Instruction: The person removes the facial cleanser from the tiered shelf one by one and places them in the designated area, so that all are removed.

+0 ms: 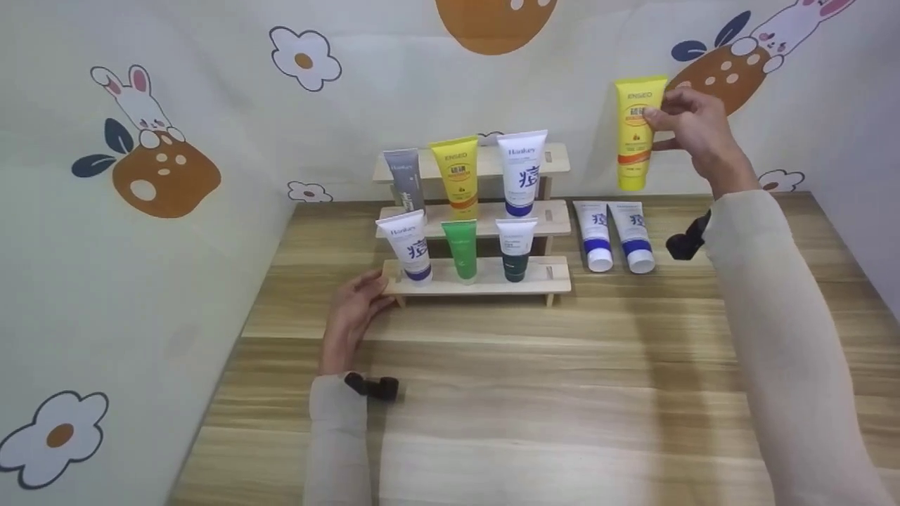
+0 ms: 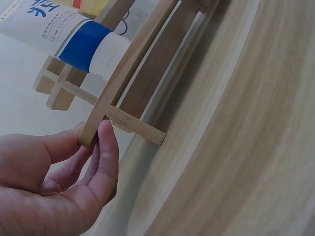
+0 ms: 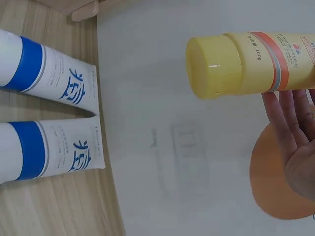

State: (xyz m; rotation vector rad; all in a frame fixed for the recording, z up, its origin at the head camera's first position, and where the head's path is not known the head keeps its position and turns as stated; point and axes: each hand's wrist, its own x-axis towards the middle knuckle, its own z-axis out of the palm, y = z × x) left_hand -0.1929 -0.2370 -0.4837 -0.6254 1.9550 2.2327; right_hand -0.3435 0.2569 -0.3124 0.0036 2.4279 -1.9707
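High at the right, my right hand [image 1: 696, 130] grips a yellow squeeze tube [image 1: 635, 133] by its side, cap down, above the table and in front of the wall cloth. The right wrist view shows its yellow cap and orange band, fingers behind the tube [image 3: 261, 64]. My left hand [image 1: 355, 306] pinches the left end of the lowest shelf of a three-tier wooden display rack [image 1: 485, 282], thumb above and fingers beneath [image 2: 101, 152]. Standing on that shelf are a white-and-blue tube [image 1: 408, 246], a green tube [image 1: 463, 249] and a white tube with a dark green cap [image 1: 516, 247].
On the middle tier stand a grey tube [image 1: 406, 179], another yellow tube [image 1: 457, 176] and a white-and-blue tube [image 1: 521, 172]. Two white-and-blue tubes [image 1: 596, 235] lie side by side right of the rack. A patterned cloth wall [image 1: 232, 91] borders the wood-grain table [image 1: 485, 393].
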